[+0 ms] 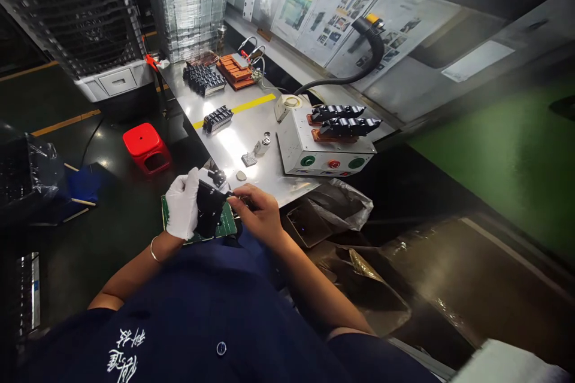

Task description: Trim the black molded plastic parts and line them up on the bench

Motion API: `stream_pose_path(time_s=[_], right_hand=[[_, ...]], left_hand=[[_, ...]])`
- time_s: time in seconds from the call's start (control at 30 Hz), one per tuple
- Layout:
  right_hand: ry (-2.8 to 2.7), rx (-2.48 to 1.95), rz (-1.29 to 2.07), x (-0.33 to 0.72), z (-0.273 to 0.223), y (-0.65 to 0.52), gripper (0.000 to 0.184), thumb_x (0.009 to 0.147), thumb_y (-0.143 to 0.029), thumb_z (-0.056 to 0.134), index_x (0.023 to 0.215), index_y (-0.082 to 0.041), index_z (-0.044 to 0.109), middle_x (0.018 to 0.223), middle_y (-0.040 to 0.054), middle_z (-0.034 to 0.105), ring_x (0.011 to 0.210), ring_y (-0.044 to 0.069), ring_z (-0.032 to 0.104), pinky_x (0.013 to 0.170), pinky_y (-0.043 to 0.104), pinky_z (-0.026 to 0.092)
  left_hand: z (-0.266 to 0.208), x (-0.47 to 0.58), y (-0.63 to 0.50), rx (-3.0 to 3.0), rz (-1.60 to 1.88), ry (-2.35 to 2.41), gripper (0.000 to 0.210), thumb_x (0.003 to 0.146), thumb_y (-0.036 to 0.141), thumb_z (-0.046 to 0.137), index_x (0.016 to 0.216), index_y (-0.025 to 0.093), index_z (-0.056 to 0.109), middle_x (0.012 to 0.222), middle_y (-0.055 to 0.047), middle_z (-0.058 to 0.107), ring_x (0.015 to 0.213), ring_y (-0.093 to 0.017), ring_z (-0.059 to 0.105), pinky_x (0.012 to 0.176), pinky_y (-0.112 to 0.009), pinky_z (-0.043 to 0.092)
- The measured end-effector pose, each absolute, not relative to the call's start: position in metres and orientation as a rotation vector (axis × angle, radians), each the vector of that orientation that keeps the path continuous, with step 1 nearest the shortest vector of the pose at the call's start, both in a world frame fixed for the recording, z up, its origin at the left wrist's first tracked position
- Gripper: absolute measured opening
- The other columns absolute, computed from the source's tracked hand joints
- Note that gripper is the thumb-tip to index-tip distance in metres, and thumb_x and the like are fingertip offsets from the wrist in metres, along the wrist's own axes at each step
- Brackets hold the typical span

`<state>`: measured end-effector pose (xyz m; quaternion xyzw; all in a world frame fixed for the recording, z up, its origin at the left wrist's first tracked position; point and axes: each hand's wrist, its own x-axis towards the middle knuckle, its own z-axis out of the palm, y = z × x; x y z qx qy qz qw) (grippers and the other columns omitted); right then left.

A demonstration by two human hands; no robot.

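Across the metal worktop point(291, 185), set with a white push-button box point(291, 152) carrying black ribbed units point(350, 127). By the near edge, above a green board point(227, 228): black moulded part point(209, 209), clamped in the gloved left hand point(184, 206), touched at one end by the bare right hand point(259, 209), pinch impossible to confirm. Nearby, small metal block point(248, 159) and round disc point(241, 176). Liable to slip if pressed hard against a loose glove grip; liable to knock the disc if swung inward.
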<state>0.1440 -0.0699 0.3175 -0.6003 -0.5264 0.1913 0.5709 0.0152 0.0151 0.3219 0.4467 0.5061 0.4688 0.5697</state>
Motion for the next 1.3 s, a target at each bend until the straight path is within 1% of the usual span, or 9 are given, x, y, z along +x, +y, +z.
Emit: stream_pose_path(time_s=[0.3, 0.5, 0.63, 0.73, 0.83, 0.93, 1.07, 1.17, 1.3], right_hand=[[-1.144, -1.368, 0.492, 0.150, 0.325, -0.066, 0.013, 0.083, -0.029, 0.061, 0.076, -0.019, 0.063, 0.063, -0.0029, 0.059, 0.054, 0.008, 0.049, 0.050, 0.021, 0.041], [-1.084, -1.417, 0.481, 0.147, 0.326, -0.066, 0.016, 0.083, -0.033, 0.061, 0.077, -0.018, 0.062, 0.062, -0.0029, 0.058, 0.054, 0.009, 0.050, 0.052, 0.021, 0.042], [-1.059, -1.442, 0.357, 0.146, 0.326, -0.066, 0.016, 0.086, -0.031, 0.058, 0.093, -0.018, 0.064, 0.073, -0.0006, 0.063, 0.058, 0.009, 0.053, 0.055, 0.022, 0.044], [-1.306, -1.393, 0.357, 0.150, 0.328, -0.068, 0.024, 0.087, -0.031, 0.057, 0.106, -0.019, 0.065, 0.081, 0.0027, 0.069, 0.061, 0.010, 0.058, 0.060, 0.023, 0.048], [-1.482, -1.382, 0.395, 0.158, 0.330, -0.072, 0.026, 0.085, -0.031, 0.060, 0.106, -0.018, 0.068, 0.083, 0.0046, 0.072, 0.065, 0.011, 0.063, 0.064, 0.023, 0.050], [-1.440, -1.374, 0.498, 0.167, 0.331, -0.076, 0.019, 0.084, -0.033, 0.062, 0.087, -0.017, 0.070, 0.070, 0.0017, 0.069, 0.056, 0.009, 0.058, 0.055, 0.020, 0.045], [-1.054, -1.409, 0.557, 0.180, 0.316, -0.080, 0.033, 0.083, -0.042, 0.062, 0.062, -0.016, 0.060, 0.054, -0.0029, 0.056, 0.050, 0.008, 0.048, 0.049, 0.020, 0.040], [-0.731, -1.494, 0.502, 0.190, 0.294, -0.086, 0.033, 0.078, -0.048, 0.063, 0.070, -0.016, 0.061, 0.060, -0.0027, 0.057, 0.051, 0.008, 0.046, 0.049, 0.020, 0.040], [-0.886, -1.555, 0.874, 0.204, 0.260, -0.103, 0.039, 0.069, -0.049, 0.071, 0.090, -0.015, 0.070, 0.078, 0.0028, 0.069, 0.064, 0.014, 0.058, 0.059, 0.025, 0.048]], left_hand=[[0.334, 0.003, 0.010, 1.350, 0.887, 1.074, 0.035, 0.073, 0.049, 0.067, 0.068, 0.014, 0.066, 0.060, 0.003, 0.061, 0.060, -0.010, 0.050, 0.057, -0.021, 0.041], [0.342, 0.005, 0.007, 1.276, 0.714, 0.966, 0.039, 0.063, 0.045, 0.076, 0.086, 0.013, 0.075, 0.079, -0.005, 0.073, 0.072, -0.018, 0.063, 0.069, -0.030, 0.051], [0.342, 0.007, 0.004, 1.220, 0.787, 1.019, 0.032, 0.063, 0.039, 0.078, 0.082, 0.015, 0.076, 0.078, -0.004, 0.074, 0.072, -0.019, 0.065, 0.070, -0.031, 0.052], [0.336, 0.007, 0.005, 1.292, 0.800, 0.982, 0.024, 0.063, 0.033, 0.079, 0.082, 0.018, 0.077, 0.079, -0.003, 0.074, 0.075, -0.020, 0.067, 0.073, -0.030, 0.052], [0.330, 0.006, 0.006, 1.395, 0.784, 0.924, 0.019, 0.067, 0.030, 0.077, 0.083, 0.021, 0.077, 0.082, -0.003, 0.075, 0.078, -0.020, 0.068, 0.077, -0.030, 0.052], [0.324, 0.011, 0.006, 1.444, 0.709, 0.869, 0.017, 0.069, 0.031, 0.075, 0.082, 0.021, 0.076, 0.083, -0.003, 0.075, 0.079, -0.020, 0.067, 0.079, -0.030, 0.051], [0.313, 0.034, 0.006, 1.255, 0.675, 0.835, 0.028, 0.066, 0.040, 0.077, 0.082, 0.018, 0.074, 0.082, -0.004, 0.074, 0.078, -0.019, 0.066, 0.079, -0.030, 0.051], [0.306, 0.060, 0.013, 0.899, 0.728, 0.836, 0.042, 0.072, 0.053, 0.070, 0.095, 0.018, 0.070, 0.090, -0.005, 0.072, 0.077, -0.017, 0.066, 0.075, -0.030, 0.052], [0.294, 0.101, 0.027, 0.565, 0.645, 0.834, 0.049, 0.078, 0.059, 0.060, 0.108, 0.020, 0.064, 0.093, -0.007, 0.070, 0.074, -0.018, 0.065, 0.069, -0.034, 0.054]])
